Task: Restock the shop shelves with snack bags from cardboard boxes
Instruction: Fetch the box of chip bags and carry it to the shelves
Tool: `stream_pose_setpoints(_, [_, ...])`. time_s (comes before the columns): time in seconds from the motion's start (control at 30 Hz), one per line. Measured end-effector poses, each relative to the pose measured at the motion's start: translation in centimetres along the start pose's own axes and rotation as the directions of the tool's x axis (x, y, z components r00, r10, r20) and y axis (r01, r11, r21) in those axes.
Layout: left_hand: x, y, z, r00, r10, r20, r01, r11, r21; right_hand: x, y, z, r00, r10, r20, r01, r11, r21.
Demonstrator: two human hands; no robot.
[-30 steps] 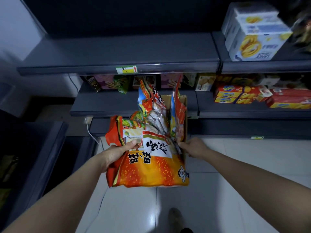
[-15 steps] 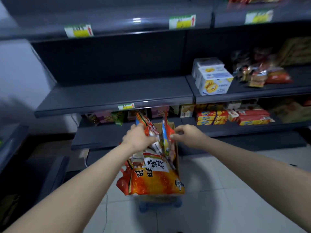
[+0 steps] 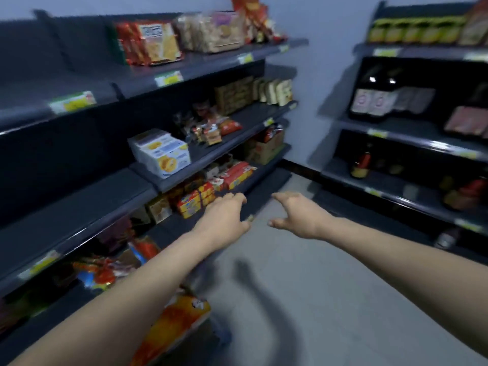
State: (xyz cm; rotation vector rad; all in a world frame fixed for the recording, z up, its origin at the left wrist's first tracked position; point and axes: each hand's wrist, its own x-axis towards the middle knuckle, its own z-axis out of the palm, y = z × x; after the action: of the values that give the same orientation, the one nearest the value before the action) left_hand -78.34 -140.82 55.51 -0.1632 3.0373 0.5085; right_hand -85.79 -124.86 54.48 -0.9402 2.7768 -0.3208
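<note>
— Along the left side, the dark shelving (image 3: 79,202) fills most of the view, with a second rack (image 3: 412,138) across the tiled floor (image 3: 303,299). Why are both arms stretched out with nothing in them?

— Probably a reach between loads. The person's left hand (image 3: 224,217) and right hand (image 3: 298,217) hang over the aisle, fingers loosely spread, grasping nothing, near the red-and-yellow biscuit packs (image 3: 195,199).

— And the snack bags (image 3: 100,273)?

— Low down, beneath the left forearm. One orange snack bag (image 3: 179,323) leans outward, others bunch beside it at the bottom shelf, standing on end, presumably so each lifts out easily.

— Is the cardboard box there?

— Mostly hidden. A brown scrap (image 3: 129,257) may be its flap, though motion blur leaves that unsure. Price labels are unreadable, and the forearm covers whatever holds the bags. The orange bag's lower end is cut off by the frame.
</note>
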Motion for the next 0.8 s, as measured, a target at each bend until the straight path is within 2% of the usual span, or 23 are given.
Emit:
stream_pose_setpoints(0.07, [1.1, 4.9, 0.6, 0.988, 0.154, 0.012, -0.155, 0.988, 0.027, -4.1, 4.1, -1.0, 0.991, 0.118, -0.057, -0.119, 0.993, -0.022])
stream_pose_setpoints(0.17, [2.0, 13.6, 2.3, 0.922, 0.384, 0.043, -0.386, 0.918, 0.091, -11.6, 10.0, -2.6, 0.945, 0.299, -0.133, -0.307, 0.951, -0.044])
stream_pose_setpoints(0.23, [2.0, 19.9, 3.9, 0.843, 0.534, 0.069, -0.538, 0.831, 0.141, -17.1, 13.6, -3.4, 0.890, 0.419, -0.181, -0.434, 0.900, -0.050])
stream_pose_setpoints(0.33, [0.7, 29.8, 6.7, 0.685, 0.717, 0.128, -0.727, 0.666, 0.166, -26.4, 19.0, -4.0, 0.778, 0.583, -0.235, -0.609, 0.792, -0.051])
stream_pose_setpoints(0.53, [-6.2, 49.7, 13.9, 0.331, 0.918, 0.219, -0.943, 0.311, 0.118, -46.8, 27.5, -2.5, 0.459, 0.857, -0.234, -0.876, 0.481, 0.046])
stream_pose_setpoints(0.67, [-12.7, 61.3, 18.9, 0.100, 0.957, 0.273, -0.995, 0.092, 0.041, -60.5, 29.8, 0.2, 0.182, 0.966, -0.182, -0.969, 0.208, 0.135])
stream_pose_setpoints(0.8, [-20.3, 70.3, 23.3, -0.113, 0.944, 0.310, -0.993, -0.098, -0.065, -72.0, 29.5, 2.2, -0.111, 0.987, -0.115, -0.968, -0.081, 0.237])
